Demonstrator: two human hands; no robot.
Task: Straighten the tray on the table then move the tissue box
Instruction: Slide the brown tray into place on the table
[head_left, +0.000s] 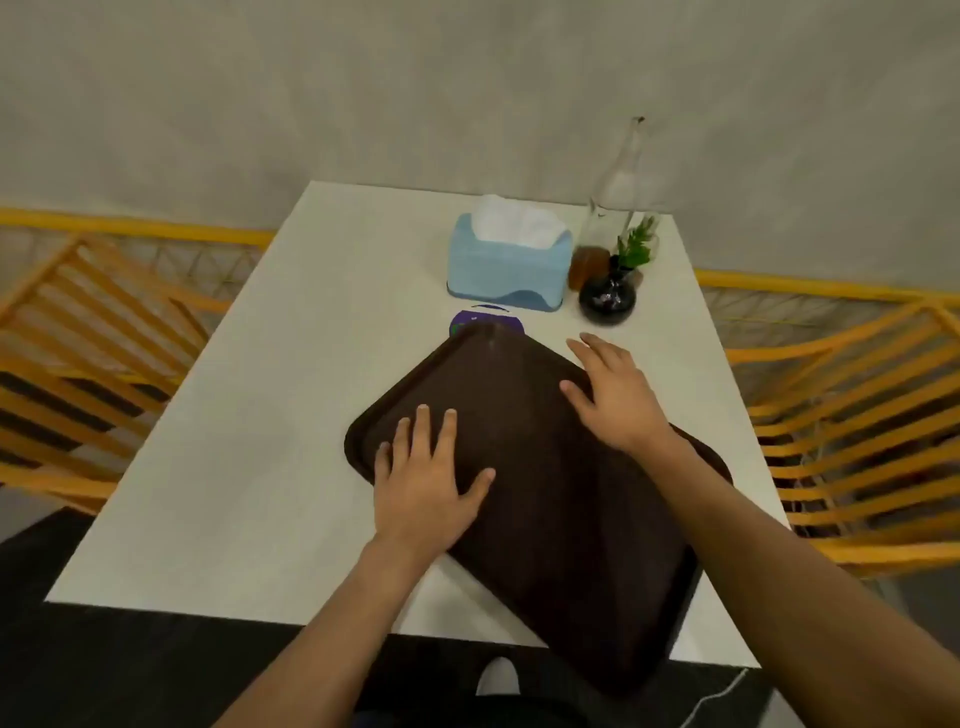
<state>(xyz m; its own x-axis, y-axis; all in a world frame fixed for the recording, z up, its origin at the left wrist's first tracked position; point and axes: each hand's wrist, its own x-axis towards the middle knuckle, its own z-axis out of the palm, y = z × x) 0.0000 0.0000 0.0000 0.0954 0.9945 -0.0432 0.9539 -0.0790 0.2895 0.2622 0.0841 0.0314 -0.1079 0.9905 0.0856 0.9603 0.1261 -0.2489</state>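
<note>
The brown tray (545, 499) lies skewed on the white table (249, 467), near corner overhanging. Both hands — left hand (428, 480), right hand (615, 397) — press flat, fingers spread, gripping nothing. The blue tissue box (506, 270) sits beyond; a purple sticker (462, 322) by it looks printed — unreadable.

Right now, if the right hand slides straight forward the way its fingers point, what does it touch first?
Probably the black vase. The right hand lies flat on the tray, fingers aimed up-left toward the gap between vase and tissue box; depth is unclear, so the tissue box is possible.
</note>
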